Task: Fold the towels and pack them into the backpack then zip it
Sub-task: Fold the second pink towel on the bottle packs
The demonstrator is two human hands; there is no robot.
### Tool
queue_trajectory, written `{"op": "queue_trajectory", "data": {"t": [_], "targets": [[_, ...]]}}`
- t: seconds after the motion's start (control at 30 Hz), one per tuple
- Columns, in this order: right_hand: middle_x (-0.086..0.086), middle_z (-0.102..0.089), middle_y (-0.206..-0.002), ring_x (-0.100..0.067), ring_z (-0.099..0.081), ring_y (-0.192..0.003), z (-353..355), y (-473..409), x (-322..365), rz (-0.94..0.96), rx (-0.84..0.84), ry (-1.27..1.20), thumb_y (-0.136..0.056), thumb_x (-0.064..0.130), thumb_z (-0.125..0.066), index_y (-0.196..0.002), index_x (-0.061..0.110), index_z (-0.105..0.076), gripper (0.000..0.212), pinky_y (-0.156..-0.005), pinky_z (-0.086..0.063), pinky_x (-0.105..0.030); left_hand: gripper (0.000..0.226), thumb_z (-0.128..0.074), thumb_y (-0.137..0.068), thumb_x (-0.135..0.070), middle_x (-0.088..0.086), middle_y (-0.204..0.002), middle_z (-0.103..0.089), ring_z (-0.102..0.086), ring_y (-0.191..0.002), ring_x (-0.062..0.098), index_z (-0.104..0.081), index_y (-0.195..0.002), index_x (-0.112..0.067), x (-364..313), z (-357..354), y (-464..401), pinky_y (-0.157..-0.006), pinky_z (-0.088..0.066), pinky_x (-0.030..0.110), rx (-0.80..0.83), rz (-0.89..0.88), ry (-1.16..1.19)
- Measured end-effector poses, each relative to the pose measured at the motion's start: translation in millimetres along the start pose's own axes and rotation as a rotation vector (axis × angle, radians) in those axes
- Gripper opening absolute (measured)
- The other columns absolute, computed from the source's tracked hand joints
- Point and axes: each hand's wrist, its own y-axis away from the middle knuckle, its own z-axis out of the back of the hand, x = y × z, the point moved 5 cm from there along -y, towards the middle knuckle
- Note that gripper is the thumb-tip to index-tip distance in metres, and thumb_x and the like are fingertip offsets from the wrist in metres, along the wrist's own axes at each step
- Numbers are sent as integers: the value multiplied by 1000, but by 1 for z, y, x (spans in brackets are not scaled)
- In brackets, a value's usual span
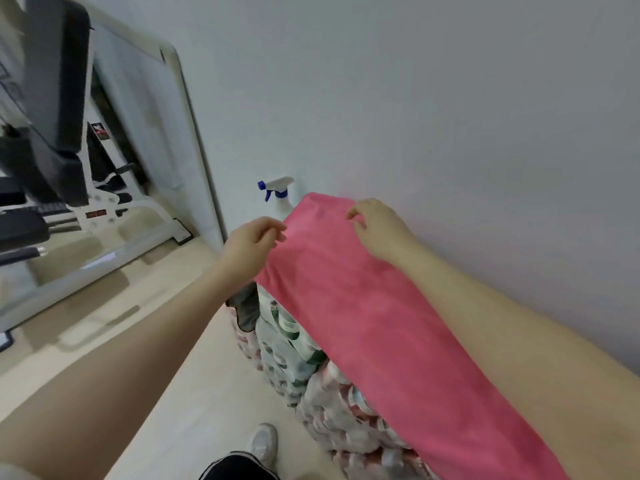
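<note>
Pale floor (pixel 194 393) — packed cans (pixel 346 420) and a spray bottle (pixel 278 195) on it.

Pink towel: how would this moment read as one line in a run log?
stage: folding | left hand: pinches pink towel far corner | right hand: pinches other far corner | towel: held up, hanging | backpack: not in view

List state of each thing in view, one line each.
pink towel: spread out, held up by its far edge, draped over the packs.
left hand: pinches the towel's left corner.
right hand: pinches the towel's right corner.
spray bottle: upright by the wall, partly hidden.
packs of bottles and cans: stacked on the floor.
</note>
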Motion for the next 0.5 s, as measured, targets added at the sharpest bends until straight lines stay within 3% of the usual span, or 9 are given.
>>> {"op": "queue_trajectory", "data": {"t": [0.07, 0.13, 0.23, 0.3, 0.4, 0.43, 0.5], "targets": [[-12, -51, -131, -28, -49, -119, -16, -36, 11, -3, 36, 31, -95, 8, -36, -123, 11, -54, 34, -102, -39, -39, 25, -39, -93, -11, 3, -104, -64, -59, -101, 23, -61, -105, -16, 27, 7, -23, -94, -46, 40, 40, 99, -46], [-11, -54, -130, -29, -51, -118, -26, -69, 20, -16, 68, 92, -93, 7, -33, -125, 15, -53, 38, -99, -41, -40, 29, -42, -94, -19, 5, -119, -60, -54, -110, 24, -58, -118, -13, 48, 4, -39, -98, -42, 36, 155, 185, -126], [-7, -60, -125, -28, -54, -115, -45, -103, 39, 39, 128, 139, -89, 6, -37, -121, 21, -57, 40, -95, -45, -39, 40, -48, -93, -29, 2, -126, -56, -53, -100, 15, -48, -130, -14, 68, -3, -54, -85, -38, 24, 307, 282, -94], [-4, -59, -126, -28, -54, -115, -62, -115, 55, 115, 221, 250, -88, 5, -38, -124, 25, -55, 44, -93, -45, -38, 39, -53, -90, -34, 5, -121, -60, -57, -99, 16, -52, -123, -15, 79, -8, -62, -86, -42, 26, 378, 320, -48], [-5, -57, -126, -27, -55, -110, -82, -124, 68, 172, 390, 373, -88, 2, -37, -128, 27, -51, 49, -86, -45, -34, 13, -57, -88, -36, 3, -111, -59, -57, -106, 19, -51, -90, -25, 92, -13, -73, -95, -41, 33, 474, 325, -29], [-6, -57, -126, -27, -55, -108, -87, -127, 70, 174, 442, 385, -87, 1, -36, -129, 27, -50, 51, -83, -45, -34, 13, -57, -87, -37, 1, -110, -57, -56, -106, 18, -51, -87, -26, 96, -14, -77, -97, -41, 33, 510, 338, 11], [-6, -56, -124, -28, -55, -107, -93, -133, 70, 159, 525, 438, -87, -1, -35, -131, 24, -47, 52, -77, -43, -33, 26, -59, -86, -39, 1, -114, -57, -55, -106, 15, -56, -107, -24, 103, -16, -81, -100, -40, 35, 580, 386, 138]]}}
